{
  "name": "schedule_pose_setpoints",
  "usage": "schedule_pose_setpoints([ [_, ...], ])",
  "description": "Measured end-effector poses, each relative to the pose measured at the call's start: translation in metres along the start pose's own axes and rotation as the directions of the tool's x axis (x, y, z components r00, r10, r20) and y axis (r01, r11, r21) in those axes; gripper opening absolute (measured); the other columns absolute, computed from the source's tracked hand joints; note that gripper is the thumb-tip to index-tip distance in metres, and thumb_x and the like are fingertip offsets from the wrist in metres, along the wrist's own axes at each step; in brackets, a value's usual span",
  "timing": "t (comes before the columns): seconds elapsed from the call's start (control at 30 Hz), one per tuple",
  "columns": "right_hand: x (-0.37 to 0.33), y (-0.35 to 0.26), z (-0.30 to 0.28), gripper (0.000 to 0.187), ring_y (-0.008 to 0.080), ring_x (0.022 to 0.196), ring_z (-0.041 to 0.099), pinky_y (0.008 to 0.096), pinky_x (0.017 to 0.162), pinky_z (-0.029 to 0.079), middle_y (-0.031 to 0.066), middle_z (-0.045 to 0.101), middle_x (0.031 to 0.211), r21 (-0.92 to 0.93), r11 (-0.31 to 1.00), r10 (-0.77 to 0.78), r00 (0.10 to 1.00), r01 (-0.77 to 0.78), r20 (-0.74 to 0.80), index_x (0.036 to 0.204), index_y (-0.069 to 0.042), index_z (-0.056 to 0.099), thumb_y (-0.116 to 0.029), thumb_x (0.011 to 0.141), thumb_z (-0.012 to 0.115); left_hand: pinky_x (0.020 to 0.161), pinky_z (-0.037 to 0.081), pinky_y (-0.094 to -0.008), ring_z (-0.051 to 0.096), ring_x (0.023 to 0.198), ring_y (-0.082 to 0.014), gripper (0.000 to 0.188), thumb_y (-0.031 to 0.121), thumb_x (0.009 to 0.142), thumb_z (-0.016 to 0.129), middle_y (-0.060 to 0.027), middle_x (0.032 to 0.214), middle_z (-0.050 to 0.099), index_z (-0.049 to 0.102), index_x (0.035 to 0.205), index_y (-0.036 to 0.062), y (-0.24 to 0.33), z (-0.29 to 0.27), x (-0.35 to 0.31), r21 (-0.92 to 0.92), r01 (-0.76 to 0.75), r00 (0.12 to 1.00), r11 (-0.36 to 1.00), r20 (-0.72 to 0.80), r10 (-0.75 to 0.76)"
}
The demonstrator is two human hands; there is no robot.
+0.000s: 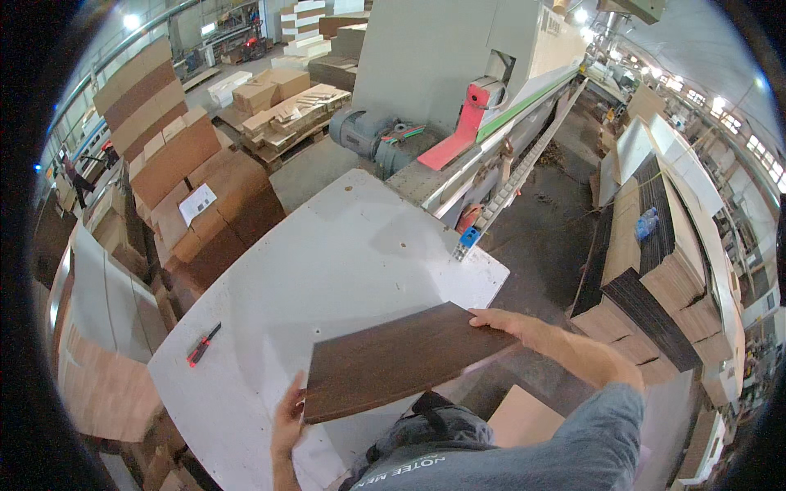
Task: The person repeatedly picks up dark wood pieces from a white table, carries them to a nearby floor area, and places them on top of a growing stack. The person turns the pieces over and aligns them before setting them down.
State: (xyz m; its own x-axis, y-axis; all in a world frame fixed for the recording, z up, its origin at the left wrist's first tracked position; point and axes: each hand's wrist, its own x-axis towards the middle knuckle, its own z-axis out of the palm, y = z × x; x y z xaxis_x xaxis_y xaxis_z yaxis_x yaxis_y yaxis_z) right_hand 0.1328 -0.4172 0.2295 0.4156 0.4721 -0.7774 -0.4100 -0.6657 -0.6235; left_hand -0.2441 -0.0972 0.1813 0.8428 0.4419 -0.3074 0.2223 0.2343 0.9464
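Observation:
A dark brown wood-grain panel [397,360] is held between my two hands, close to my body above the near edge of a white table [270,278]. My left hand [288,413] grips its left end, partly hidden by the panel. At the far right corner, my right hand [497,320] is closed over the edge, thumb side on top. A red and black utility knife [203,345] lies on the left part of the table, apart from both hands.
Beyond the table stands a large grey machine [434,74] with a red guard [463,131], a motor [356,131] and a long rail [532,164]. Stacked brown boxes [196,188] are at left. Piled panels [655,270] stand at right. A light board [524,417] lies below the held panel.

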Motion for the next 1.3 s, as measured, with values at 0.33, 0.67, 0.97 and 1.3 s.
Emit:
schedule_pose_setpoints([
  [0.33, 0.086, -0.008, -0.098, 0.041, 0.019, 0.094, 0.061, 0.0412, 0.079, 0.052, 0.0087, 0.065, 0.108, 0.168, 0.985, -0.083, 0.968, 0.043, 0.237, 0.122, -0.008, 0.056, -0.041, 0.097, 0.051, 0.081, 0.052, -0.032, 0.065, 0.092, -0.0178, 0.028, 0.014, 0.075, 0.081, -0.0096, 0.097, 0.069, 0.066, 0.095, 0.0012, -0.012, 0.047, 0.095, 0.298, -0.41, 0.795, 0.862, -0.345, 0.498],
  [0.67, 0.227, -0.04, 0.029, 0.053, 0.0211, 0.11, 0.051, 0.0399, 0.099, 0.039, 0.008, 0.056, 0.115, 0.238, 0.63, -0.724, 0.67, 0.74, -0.165, 0.12, 0.0, 0.055, -0.047, 0.095, 0.061, 0.075, 0.055, -0.0323, 0.066, 0.085, -0.0165, 0.039, 0.023, 0.083, 0.079, -0.0102, 0.097, 0.07, 0.065, 0.108, -0.0032, 0.047, 0.069, 0.104, -0.068, -0.418, 0.682, 0.906, -0.682, 0.263],
  [0.97, 0.155, -0.118, 0.088, 0.08, 0.0252, 0.104, 0.057, 0.04, 0.092, 0.045, 0.0153, 0.062, 0.115, 0.016, 0.647, -0.76, 0.643, 0.763, 0.098, 0.119, 0.011, 0.058, -0.065, 0.094, 0.05, 0.07, 0.052, -0.0295, 0.063, 0.08, -0.014, 0.05, 0.034, 0.082, 0.081, -0.0105, 0.088, 0.069, 0.065, 0.101, -0.0087, 0.087, 0.065, 0.013, 0.105, -0.443, 0.345, 0.89, -0.896, 0.278],
  [1.3, 0.119, -0.148, 0.137, 0.078, 0.0248, 0.1, 0.058, 0.0396, 0.09, 0.046, 0.0138, 0.062, 0.111, 0.021, 0.597, -0.779, 0.574, 0.802, 0.253, 0.118, 0.009, 0.057, -0.065, 0.095, 0.048, 0.079, 0.055, -0.0326, 0.066, 0.089, -0.0194, 0.059, 0.033, 0.083, 0.08, -0.0159, 0.101, 0.069, 0.059, 0.115, -0.0124, 0.093, 0.09, -0.06, 0.101, -0.433, 0.22, 0.896, -0.952, 0.214],
])
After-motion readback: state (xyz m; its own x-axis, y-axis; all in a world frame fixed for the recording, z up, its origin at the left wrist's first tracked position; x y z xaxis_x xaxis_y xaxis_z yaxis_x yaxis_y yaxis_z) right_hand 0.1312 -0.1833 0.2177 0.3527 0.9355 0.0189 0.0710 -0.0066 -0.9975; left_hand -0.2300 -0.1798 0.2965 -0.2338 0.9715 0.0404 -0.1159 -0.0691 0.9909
